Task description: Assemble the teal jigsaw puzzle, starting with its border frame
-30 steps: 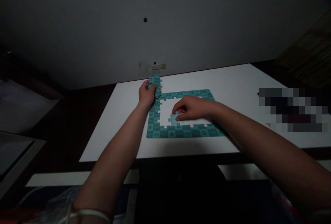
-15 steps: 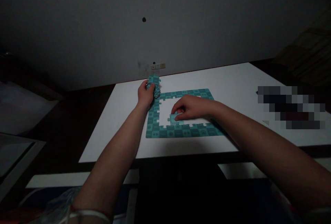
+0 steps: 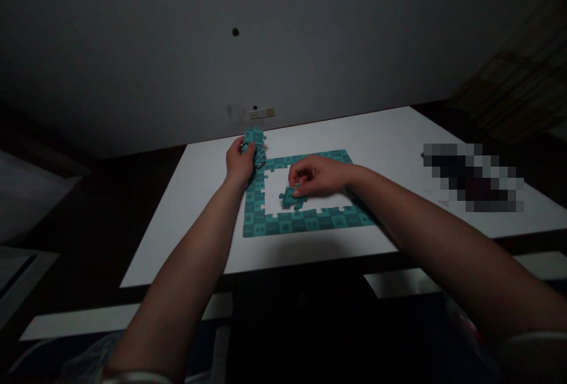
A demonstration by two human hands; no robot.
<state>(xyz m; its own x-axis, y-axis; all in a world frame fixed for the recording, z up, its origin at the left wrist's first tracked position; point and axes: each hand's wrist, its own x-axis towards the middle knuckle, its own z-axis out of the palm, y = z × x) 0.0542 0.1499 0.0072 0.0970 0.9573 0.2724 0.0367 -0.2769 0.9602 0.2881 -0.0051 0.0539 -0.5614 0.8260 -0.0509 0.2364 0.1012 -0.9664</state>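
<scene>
A teal puzzle frame (image 3: 283, 227) with patterned squares lies on the white table, and bare white shows inside its jagged inner edge. At its upper left corner, my left hand (image 3: 240, 160) is closed around a stack of teal puzzle pieces (image 3: 254, 136). Over the white middle, my right hand (image 3: 315, 176) pinches a single teal puzzle piece (image 3: 291, 197), with the thumb on top. The piece is above the lower inner edge of the frame; whether it touches the surface is unclear.
The white table (image 3: 381, 130) reaches back to a grey wall (image 3: 336, 47) with sockets (image 3: 262, 113) low on it. A pixelated dark object (image 3: 472, 178) lies on the table at the right. Below the table's front edge it is dark.
My right hand has shifted the piece slightly up and away from the lower inner edge, and its angle has changed. My left hand still grips the stack. The view has moved slightly.
</scene>
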